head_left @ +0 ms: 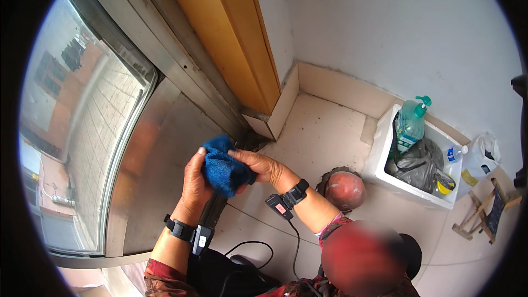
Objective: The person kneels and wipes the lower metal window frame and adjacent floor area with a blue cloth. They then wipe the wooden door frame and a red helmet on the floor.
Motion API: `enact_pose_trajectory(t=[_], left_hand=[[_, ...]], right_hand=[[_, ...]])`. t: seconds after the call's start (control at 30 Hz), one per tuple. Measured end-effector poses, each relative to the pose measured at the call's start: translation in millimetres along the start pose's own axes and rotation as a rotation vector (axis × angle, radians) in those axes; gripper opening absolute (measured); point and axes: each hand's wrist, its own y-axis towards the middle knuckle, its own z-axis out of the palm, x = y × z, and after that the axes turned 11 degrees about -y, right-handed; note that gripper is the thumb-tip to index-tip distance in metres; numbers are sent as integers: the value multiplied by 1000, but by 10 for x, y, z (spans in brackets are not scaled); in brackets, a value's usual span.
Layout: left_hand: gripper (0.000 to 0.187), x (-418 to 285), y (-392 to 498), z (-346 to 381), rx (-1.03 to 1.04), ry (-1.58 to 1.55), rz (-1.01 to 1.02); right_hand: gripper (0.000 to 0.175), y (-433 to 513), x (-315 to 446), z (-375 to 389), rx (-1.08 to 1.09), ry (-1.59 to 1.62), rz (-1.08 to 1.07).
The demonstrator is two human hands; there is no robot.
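A bunched blue cloth (226, 169) is held between my two hands, in front of the lower metal panel (161, 161) of a glazed door. My left hand (195, 179) presses against its left side, thumb pointing up along the edge. From the right, my right hand (258, 165) grips the cloth with the thumb on top; most of its fingers are hidden behind the fabric. Each wrist wears a black strap with a small box, and a cable hangs from the right one (279, 207).
A white foam box (377, 173) by the wall holds a green pump bottle (410, 126), a grey plastic bag (420, 161) and a small bottle. Near it are a reddish round object (345, 191), a white jug (480, 156) and a wooden folding stool (480, 214). A yellow-brown door frame (231, 41) rises ahead.
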Motion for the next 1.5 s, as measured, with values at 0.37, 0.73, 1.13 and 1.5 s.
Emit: enact_pose_trajectory(t=[0.37,0.73,1.13,1.5], left_hand=[[44,-109,-128,-320,-108,375,65],[37,-138,-167,-425,-127,382,51],[35,-54,-155,-315,-91,386,7],[31,33,-14,-283,-105,438,-33]], right_hand=[[42,-221,513,-689,-1051,-200,-863],[47,656,371,-672,-1533,-840,-976],[40,553,490,-727,-1597,-739,-905],[44,478,120,-990,-1663,-870,-876]])
